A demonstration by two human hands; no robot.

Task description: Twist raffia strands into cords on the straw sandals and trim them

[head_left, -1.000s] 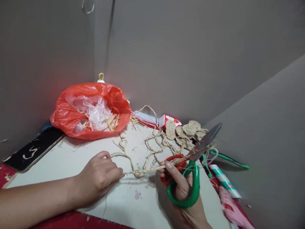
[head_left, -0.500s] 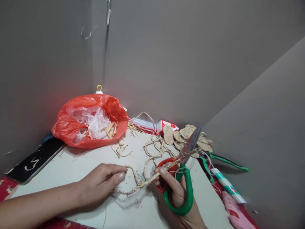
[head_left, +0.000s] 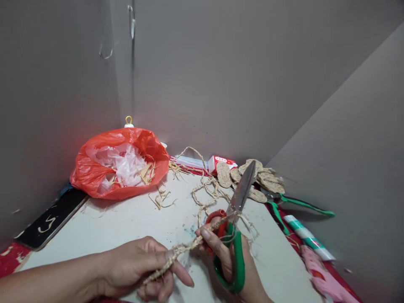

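Note:
My left hand [head_left: 135, 263] has the braided straw cord [head_left: 182, 251] between thumb and fingers, one finger stretched out below it. The cord slants up to my right hand [head_left: 217, 245], whose thumb and fingertip pinch it. That same hand carries scissors [head_left: 241, 189] with one green and one red-orange handle. Their blades point up and away and look closed together. Thin loose fibres hang off the cord's end beside the blades. Further along, the cord lies in loose loops [head_left: 206, 195] on the white board [head_left: 126, 223].
A red plastic bag [head_left: 94, 147] with white plastic and straw scraps stands back left, beside a black phone [head_left: 52, 221]. Several woven straw ovals [head_left: 224, 174], a red-white box [head_left: 217, 162], green-handled pliers [head_left: 306, 204], a striped tube [head_left: 311, 240] and pink cloth-like material [head_left: 322, 273] line the right. Grey walls enclose the board.
My left hand has moved down and right and closed on the cord, which now runs across its fingers. The scissors and right hand have shifted slightly left. The view has tilted a little.

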